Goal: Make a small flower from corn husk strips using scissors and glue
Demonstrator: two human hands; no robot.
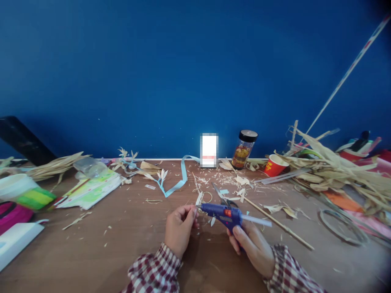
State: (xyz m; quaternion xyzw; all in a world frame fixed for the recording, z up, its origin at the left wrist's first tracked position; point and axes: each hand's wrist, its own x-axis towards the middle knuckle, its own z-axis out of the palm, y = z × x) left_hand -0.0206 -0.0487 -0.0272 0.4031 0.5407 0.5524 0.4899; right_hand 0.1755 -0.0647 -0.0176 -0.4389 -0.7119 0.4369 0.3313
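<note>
My right hand [250, 244] is wrapped around the handle of a blue glue gun [218, 211], and a clear glue stick [257, 220] juts from its back end. The gun's nozzle points left, right at the fingertips of my left hand [180, 228]. Those fingers are pinched around a small pale piece of husk [199, 198] that pokes up beside the nozzle; most of it is hidden. Just beyond the gun lie scissors [220, 193], their handles partly covered by it. Light blue ribbon [180, 185] curls over the table, next to a husk flower [161, 177].
Husk scraps litter the brown table [128, 252]. At right lie a thin stick [281, 226], a heap of dry husks [339, 167] and a red paper cup [275, 165]. A jar [244, 149] stands by the blue wall. Left are a painted sheet [91, 189] and a white box [21, 242].
</note>
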